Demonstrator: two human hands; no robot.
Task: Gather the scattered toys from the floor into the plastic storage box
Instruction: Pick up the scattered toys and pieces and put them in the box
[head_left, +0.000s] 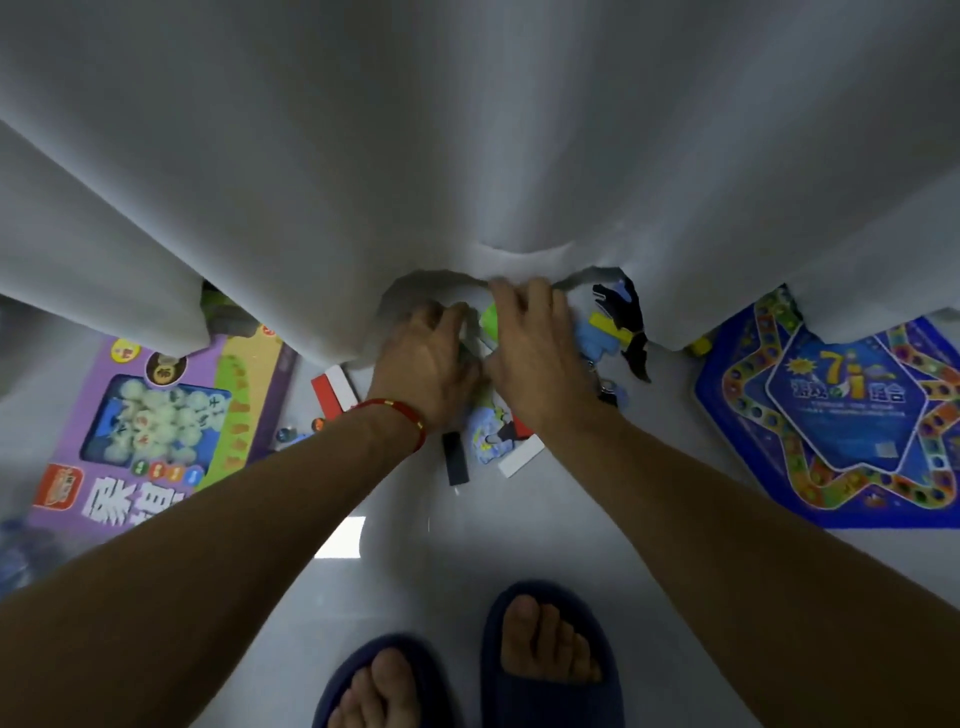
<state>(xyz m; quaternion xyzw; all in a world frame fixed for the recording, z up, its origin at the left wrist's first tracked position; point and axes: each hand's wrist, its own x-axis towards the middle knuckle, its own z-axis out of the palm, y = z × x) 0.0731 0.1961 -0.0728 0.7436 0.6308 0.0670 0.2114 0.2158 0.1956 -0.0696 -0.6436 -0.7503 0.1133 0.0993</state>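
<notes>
Honestly this looks like barely-started territory, because the plastic storage box isn't anywhere in view, so I can't tell if anything has gone into it yet, and there's plenty lying on the floor (519, 545). Both hands are down in the little pile right at the hem of the white curtain (467, 156): the left hand (423, 358) has its fingers curled down into the pile, but what exactly it has hold of (if anything) I can't tell, since the fingertips are buried. The right hand (535, 353) is draped over a bright green toy (489, 317) with fingers bent around it, so my read is that it's grabbing that one. Around them sit a light blue toy (592, 338) with a yellow bit, a black dinosaur-shaped piece (626, 312), a black block (456, 462), a red-and-white flat piece (335, 389) and a picture card (491, 434) under the wrists. A couple of marbles (285, 434) sit just beside the big purple game box (156, 410) over toward the left edge of the floor, and a blue star-shaped board game (841, 410) lies off to the right with a small yellow die (701, 345) near its top corner. Some stuff is tucked under the curtain too. So pretty much everything is left: small bits first, then the two big boxes.
</notes>
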